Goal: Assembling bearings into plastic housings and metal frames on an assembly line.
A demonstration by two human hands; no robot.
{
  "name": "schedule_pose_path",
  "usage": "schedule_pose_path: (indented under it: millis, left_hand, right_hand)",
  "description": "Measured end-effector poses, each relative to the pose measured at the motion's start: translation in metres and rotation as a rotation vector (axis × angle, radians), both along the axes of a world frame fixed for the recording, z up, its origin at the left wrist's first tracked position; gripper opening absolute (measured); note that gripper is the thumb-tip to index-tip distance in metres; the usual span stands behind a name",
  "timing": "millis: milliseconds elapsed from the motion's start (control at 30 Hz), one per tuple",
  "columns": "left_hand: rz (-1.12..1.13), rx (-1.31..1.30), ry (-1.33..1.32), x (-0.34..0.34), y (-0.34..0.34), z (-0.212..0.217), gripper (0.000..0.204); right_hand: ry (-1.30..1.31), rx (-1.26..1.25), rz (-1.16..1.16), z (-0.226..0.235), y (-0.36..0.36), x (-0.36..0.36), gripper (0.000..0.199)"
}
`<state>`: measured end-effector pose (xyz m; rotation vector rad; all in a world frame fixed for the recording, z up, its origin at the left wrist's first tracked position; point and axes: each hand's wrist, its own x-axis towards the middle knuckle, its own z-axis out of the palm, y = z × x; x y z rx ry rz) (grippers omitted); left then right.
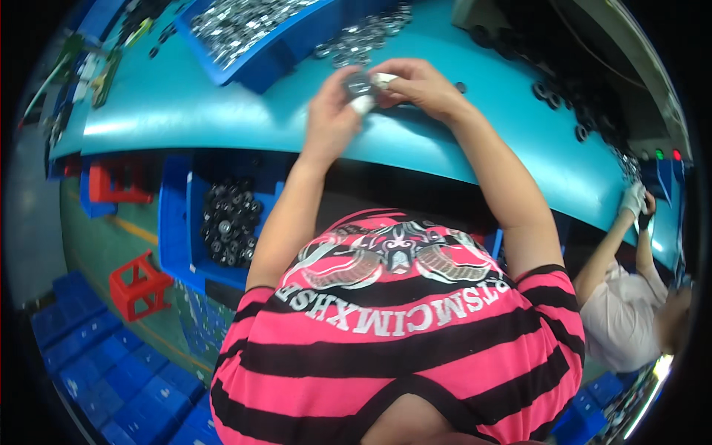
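Over the blue-green table, my left hand is closed round a small dark round part with a shiny grey face. White covers wrap the thumb and fingertips of both hands. Right beside that part, my right hand has its thumb and fingers pinched together; anything between them is too small and blurred to make out. Loose shiny metal pieces lie on the table just beyond my hands. Past them to the left stands a blue bin heaped with similar silvery pieces.
Below the table edge, left of my arm, a blue crate holds black round parts. Red stools and stacked blue crates fill the lower left. More black rings line the right side, where a gloved co-worker sits.
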<state>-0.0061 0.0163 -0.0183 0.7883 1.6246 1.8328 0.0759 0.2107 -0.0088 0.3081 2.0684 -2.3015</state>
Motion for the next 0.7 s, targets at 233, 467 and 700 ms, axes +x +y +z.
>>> schedule_pose_path:
  millis: [233, 467, 700]
  left_hand:
    - [0.130, -0.598, 0.194, -0.040, -0.187, 0.040, 0.053]
    - [0.505, -1.209, 0.694, -0.049, -0.276, 0.033, 0.048]
    - [0.061, -0.222, 0.315, 0.007, -0.078, 0.028, 0.043]
  right_hand:
    - [0.063, 1.065, -0.369, 0.039, 0.109, 0.032, 0.044]
    - [-0.104, 1.802, -0.537, -0.015, 0.183, 0.042, 0.050]
    - [0.371, 1.120, -0.369, 0.029, 0.055, 0.016, 0.047]
